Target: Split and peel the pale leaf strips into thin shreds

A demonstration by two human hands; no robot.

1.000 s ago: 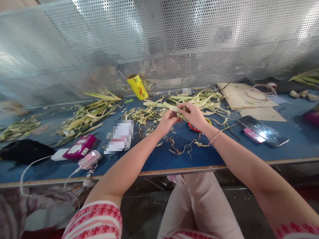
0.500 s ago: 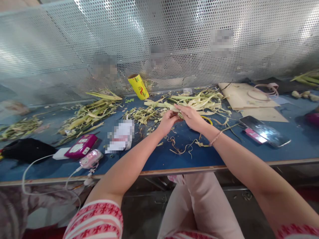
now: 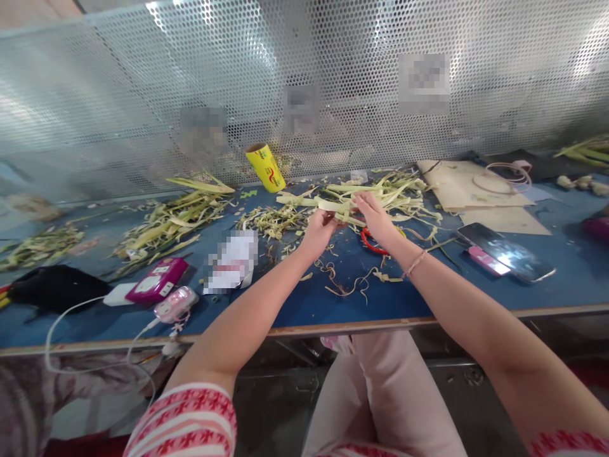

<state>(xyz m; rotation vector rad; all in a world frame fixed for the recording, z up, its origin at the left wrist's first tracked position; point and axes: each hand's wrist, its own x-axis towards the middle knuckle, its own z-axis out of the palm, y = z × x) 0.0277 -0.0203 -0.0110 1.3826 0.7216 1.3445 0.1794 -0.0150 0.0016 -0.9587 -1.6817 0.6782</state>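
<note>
Both hands meet over the blue table, just in front of a heap of pale green plant strips [image 3: 404,193]. My left hand [image 3: 320,232] is closed on a flat, pale leaf strip [image 3: 333,207] that sticks up past its fingers. On the strip's right part, the fingers of my right hand [image 3: 375,219] are closed too. Beneath my right hand lies a red ring-shaped thing [image 3: 368,244], partly covered by the hand. Thin curled fibres [image 3: 342,285] are scattered on the table nearer to me.
Shredded plant scraps [image 3: 276,219] and a leaf pile [image 3: 176,219] lie left. A yellow tube [image 3: 265,168] stands against the perforated metal screen [image 3: 333,63]. Phone [image 3: 507,251] and cardboard [image 3: 471,184] are right; a magenta device [image 3: 157,279] and cables are left.
My right hand has drawn back from lying flat over the strip and now grips it with bent fingers. The strip shows more, and the red ring has come into view.
</note>
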